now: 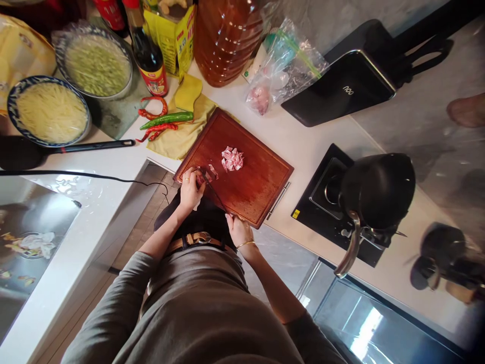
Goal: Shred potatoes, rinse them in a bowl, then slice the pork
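**Slicing meat on a wooden board**

The left hand (190,188) is curled down over a piece of raw meat (204,176) at the near-left edge of the reddish cutting board (250,187), fingertips pressing on it. The right hand (238,230) is closed around the handle of a knife (214,189), whose dark blade runs up across the board's edge to meet the meat just beside the left fingers. A small pile of cut meat (232,158) lies near the middle of the board, apart from both hands.

The board sits on a pale worktop (299,141). Beyond its far-left corner a yellow cloth (178,139) carries a green chilli (166,119) and red chillies (157,130). Further left stand a bowl of pale shreds (51,111) and a bowl of green shreds (96,64), with a dark sauce bottle (149,55) and a large oil jug (227,38) behind. To the right a black pan (377,189) rests on a hob (322,202).
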Motion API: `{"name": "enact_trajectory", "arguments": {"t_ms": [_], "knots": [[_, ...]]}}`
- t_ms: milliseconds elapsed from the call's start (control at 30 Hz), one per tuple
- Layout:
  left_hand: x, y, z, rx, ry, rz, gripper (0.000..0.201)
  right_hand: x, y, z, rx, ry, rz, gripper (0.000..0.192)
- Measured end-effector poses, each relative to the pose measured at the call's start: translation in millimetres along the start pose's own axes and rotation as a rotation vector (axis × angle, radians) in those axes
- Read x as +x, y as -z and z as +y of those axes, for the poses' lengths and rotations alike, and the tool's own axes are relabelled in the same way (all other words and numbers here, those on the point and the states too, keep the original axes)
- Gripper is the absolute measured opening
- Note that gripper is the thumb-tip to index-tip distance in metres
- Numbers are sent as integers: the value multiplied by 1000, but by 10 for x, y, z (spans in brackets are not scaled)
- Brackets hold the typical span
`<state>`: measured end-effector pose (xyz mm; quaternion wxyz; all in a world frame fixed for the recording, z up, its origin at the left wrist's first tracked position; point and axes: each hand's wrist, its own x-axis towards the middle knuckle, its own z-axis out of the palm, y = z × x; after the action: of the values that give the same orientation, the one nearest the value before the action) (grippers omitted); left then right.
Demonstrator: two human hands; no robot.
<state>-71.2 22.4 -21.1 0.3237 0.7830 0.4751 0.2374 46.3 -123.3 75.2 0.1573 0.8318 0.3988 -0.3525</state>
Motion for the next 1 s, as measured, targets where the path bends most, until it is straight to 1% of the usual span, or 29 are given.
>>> {"name": "enact_trajectory", "arguments": {"t_ms": [133,233,300,367,467,533,600,767,833,900,1000], "knots": [[-12,-35,-30,-9,14,13,31,69,-50,-119,8,1,1,50],[-14,-36,-29,4,11,27,28,144,-88,-177,43,4,23,53],[-12,-31,-17,4,12,29,24,158,-105,-133,81,0,26,55],[-9,-26,-2,2,13,30,22,143,-124,-18,117,-3,19,56],[-4,-19,14,13,18,38,23,107,-167,190,137,-12,27,54],[-2,-13,15,23,20,37,24,99,-193,271,137,-8,49,52],[-2,-7,8,25,16,26,25,106,-203,267,135,-2,57,51],[-2,-9,-13,9,-3,12,25,203,-133,50,158,10,50,56],[4,-12,-11,7,7,13,24,250,-102,32,171,2,57,58],[11,-9,-6,9,12,8,24,278,-92,107,183,-19,62,60],[23,12,4,14,-3,-2,25,278,-103,312,206,-30,73,59]]}}
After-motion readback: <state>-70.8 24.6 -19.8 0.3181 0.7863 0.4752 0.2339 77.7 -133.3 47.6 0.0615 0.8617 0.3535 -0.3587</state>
